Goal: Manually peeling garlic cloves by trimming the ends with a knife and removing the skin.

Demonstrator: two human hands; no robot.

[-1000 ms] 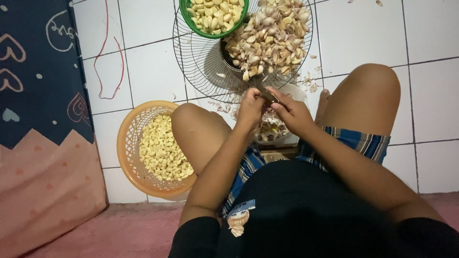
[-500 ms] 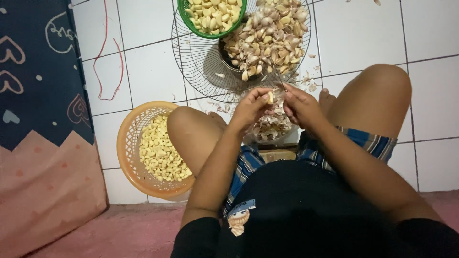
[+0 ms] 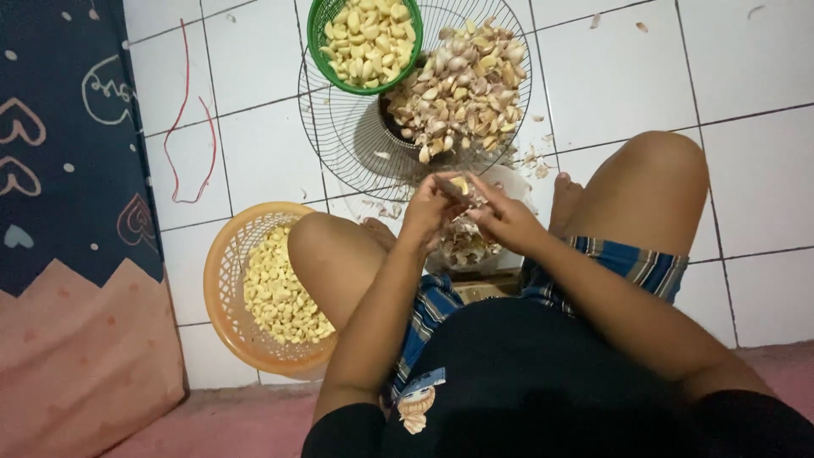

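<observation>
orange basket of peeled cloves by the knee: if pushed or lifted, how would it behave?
The orange basket looks like thin plastic mesh, so it probably flexes. It sits low and wide on smooth tile, likely sliding rather than tipping. The loose cloves would probably shift and roll inside.

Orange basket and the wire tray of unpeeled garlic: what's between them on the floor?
Head view: bare white tile floor with a few scraps of skin lies between the orange basket and the wire tray.
</observation>
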